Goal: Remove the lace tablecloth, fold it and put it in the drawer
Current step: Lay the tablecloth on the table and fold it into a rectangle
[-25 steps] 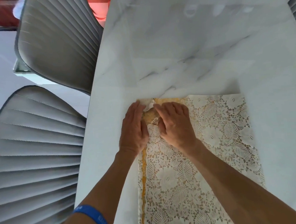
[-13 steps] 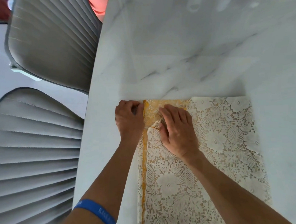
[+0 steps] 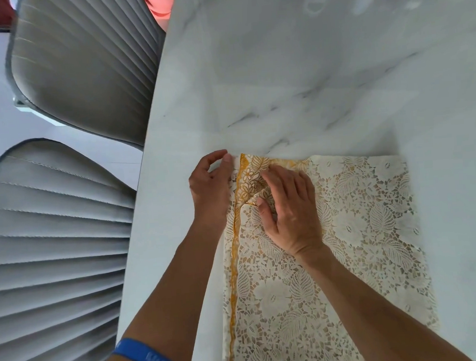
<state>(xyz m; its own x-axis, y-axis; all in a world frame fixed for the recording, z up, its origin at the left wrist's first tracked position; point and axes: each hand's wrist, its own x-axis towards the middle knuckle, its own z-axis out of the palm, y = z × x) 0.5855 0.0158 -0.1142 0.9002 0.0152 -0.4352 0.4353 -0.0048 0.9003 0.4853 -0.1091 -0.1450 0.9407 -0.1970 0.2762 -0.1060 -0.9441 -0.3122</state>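
The cream lace tablecloth (image 3: 357, 245) lies folded in a long strip on the white marble table (image 3: 294, 69), with a gold layer showing along its left edge and far left corner. My left hand (image 3: 210, 190) pinches the far left corner of the cloth between thumb and fingers. My right hand (image 3: 289, 210) lies flat on the lace just right of that corner, fingers spread, pressing it down beside the exposed gold patch. No drawer is in view.
Two grey ribbed chairs stand along the table's left edge, one near (image 3: 47, 255) and one farther back (image 3: 81, 56). Something orange-pink (image 3: 159, 2) shows beyond the table's far left corner. The table's left edge runs just left of my left hand.
My left hand slid left off the cloth top and took hold of the corner edge. More of the gold layer is uncovered at the corner. My right hand stayed pressing the lace.
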